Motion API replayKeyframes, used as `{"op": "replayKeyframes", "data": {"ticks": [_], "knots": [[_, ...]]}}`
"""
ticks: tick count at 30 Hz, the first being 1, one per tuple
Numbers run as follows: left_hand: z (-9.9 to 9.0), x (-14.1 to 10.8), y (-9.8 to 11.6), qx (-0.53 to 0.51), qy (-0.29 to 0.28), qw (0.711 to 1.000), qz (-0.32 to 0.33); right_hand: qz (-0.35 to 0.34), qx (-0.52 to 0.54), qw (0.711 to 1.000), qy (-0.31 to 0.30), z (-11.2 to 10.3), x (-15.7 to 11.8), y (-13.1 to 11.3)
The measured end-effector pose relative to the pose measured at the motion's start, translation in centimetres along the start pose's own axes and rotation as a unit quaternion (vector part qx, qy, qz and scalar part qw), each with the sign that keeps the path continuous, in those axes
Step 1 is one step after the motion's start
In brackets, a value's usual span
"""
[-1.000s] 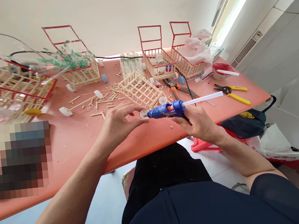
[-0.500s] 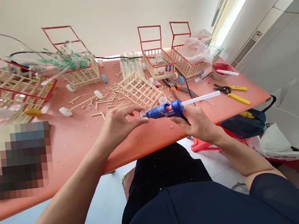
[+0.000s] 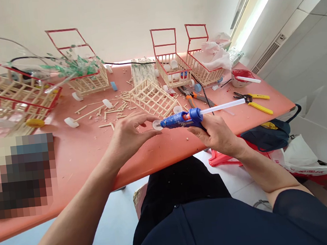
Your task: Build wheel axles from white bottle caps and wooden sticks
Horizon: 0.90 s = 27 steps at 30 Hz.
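Between thumb and fingers, my left hand pinches a small white bottle cap above the table's front part. My right hand is wrapped round the handle of a blue glue gun, whose nozzle points left into the cap. A long translucent glue stick sticks out of the gun's back end. Just behind the hands lies a basket frame of thin wooden sticks, tipped on its side, with another white cap near its right corner.
Small stick carts with red handles stand along the wall. Cut stick pieces and an axle with white cap wheels lie on the orange table. Orange-handled pliers, yellow-handled wire strippers and a red-stained cup are rightward.
The glue gun has shifted slightly to the right with my right hand, its nozzle still at the cap. My left hand stays nearly in place.
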<state>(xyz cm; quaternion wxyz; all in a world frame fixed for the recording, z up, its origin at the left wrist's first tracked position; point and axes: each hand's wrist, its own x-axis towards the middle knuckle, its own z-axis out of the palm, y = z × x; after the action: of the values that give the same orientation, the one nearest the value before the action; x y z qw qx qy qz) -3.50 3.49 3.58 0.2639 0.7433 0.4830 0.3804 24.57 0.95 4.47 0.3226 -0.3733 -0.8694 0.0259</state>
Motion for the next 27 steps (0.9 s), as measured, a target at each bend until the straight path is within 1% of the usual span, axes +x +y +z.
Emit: {"op": "replayKeyframes", "data": {"ticks": [5,13,17,20,24,27], "knots": [[-0.01,0.02,-0.01,-0.007,0.003,1.000,-0.006,-0.007,-0.003,1.000,0.015,-0.28,0.03,-0.12],[0.04,0.03,0.22,-0.010,0.007,1.000,-0.004,0.008,0.004,1.000,0.002,0.07,-0.13,0.04],[0.05,0.03,0.32,-0.007,0.015,1.000,0.001,0.004,0.000,1.000,0.012,0.19,-0.12,0.08],[0.06,-0.01,0.31,-0.011,0.015,1.000,0.010,0.012,-0.010,1.000,0.002,0.24,-0.16,0.12],[0.09,-0.07,0.01,-0.008,0.023,1.000,0.002,0.015,-0.014,1.000,-0.018,0.14,-0.35,0.19],[0.14,-0.04,-0.14,-0.006,0.026,1.000,0.006,0.010,-0.013,1.000,-0.016,0.07,-0.42,0.14]]}}
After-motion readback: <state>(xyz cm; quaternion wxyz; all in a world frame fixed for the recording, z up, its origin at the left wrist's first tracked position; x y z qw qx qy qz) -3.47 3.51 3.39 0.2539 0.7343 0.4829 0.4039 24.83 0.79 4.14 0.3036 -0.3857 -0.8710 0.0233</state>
